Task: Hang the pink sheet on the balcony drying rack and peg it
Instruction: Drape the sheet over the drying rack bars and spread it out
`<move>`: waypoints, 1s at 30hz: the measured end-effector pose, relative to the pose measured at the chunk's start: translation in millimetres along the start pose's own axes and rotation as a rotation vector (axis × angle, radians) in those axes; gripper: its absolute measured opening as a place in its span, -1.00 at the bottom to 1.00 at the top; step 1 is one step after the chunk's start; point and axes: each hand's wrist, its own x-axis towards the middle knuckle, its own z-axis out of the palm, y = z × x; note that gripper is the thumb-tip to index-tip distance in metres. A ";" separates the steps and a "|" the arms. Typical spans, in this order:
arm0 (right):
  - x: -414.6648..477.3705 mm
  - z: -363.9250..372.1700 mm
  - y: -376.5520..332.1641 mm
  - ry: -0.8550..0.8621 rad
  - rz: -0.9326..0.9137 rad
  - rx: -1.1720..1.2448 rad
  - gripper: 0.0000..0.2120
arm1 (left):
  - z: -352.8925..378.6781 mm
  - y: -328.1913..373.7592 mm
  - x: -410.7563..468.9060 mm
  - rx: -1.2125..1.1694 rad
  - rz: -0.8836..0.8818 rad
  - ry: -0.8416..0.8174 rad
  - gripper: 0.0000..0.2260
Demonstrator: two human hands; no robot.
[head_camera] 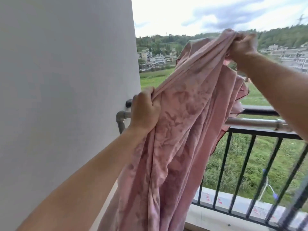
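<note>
a home balcony high up: black railing (pixel 250 157), white wall (pixel 66 80), metal drying rail (pixel 253 122), fields and houses beyond.

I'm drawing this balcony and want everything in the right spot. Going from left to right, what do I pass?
First the white wall → grey pipe elbow → left hand → pink sheet → right hand, raised and gripping the sheet's bunched top.

Bright overcast daylight, soft shadows, motion blur, wide-angle edge bending.
</note>
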 end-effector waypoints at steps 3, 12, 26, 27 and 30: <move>17.4 -39.6 45.5 -0.063 0.096 -0.185 -0.84 | 23.8 40.0 31.1 -0.010 0.127 0.064 -0.77; -68.3 -106.4 98.9 -0.798 0.305 -0.929 -0.87 | 111.5 6.5 2.6 0.197 -0.114 -0.299 -0.80; -152.2 -58.0 51.2 -0.591 -0.423 -0.609 -0.85 | 103.4 -39.7 -142.2 -0.237 -0.510 -0.360 -0.81; -150.6 -57.2 49.8 -0.529 -0.452 -0.594 -0.87 | 102.8 -41.6 -143.1 -0.273 -0.560 -0.394 -0.91; -130.0 -60.9 36.4 -0.392 -0.431 -0.535 -0.87 | 85.3 -36.4 -109.0 -0.247 -0.448 -0.268 -0.66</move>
